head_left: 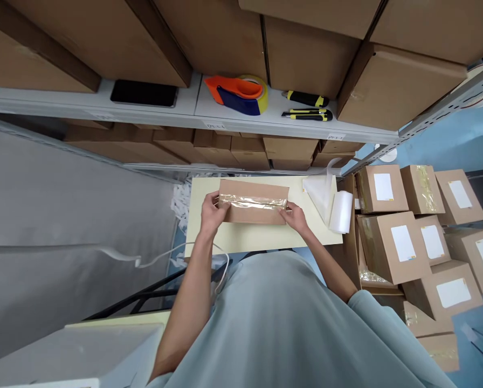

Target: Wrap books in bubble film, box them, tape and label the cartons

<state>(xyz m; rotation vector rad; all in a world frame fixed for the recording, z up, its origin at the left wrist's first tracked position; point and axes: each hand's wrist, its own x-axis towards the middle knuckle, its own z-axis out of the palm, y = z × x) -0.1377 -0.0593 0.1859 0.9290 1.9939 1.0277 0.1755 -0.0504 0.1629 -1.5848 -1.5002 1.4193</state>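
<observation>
And here a taped cardboard box (253, 216) is held by both ends at the pale worktop (245, 240)!

In the head view, the box's left end is gripped by the left hand (212, 213), thumb pressed on the front; its right end is pinched by the fingers of the right hand (296, 217). Shiny tape (253, 202) is stretched lengthwise across its face. Whether the worktop is touched cannot be told. To the right, a plastic roll (340, 212) is seen; on the shelf above, a tape dispenser (241, 97) is placed beside two cutters (310, 115).
</observation>
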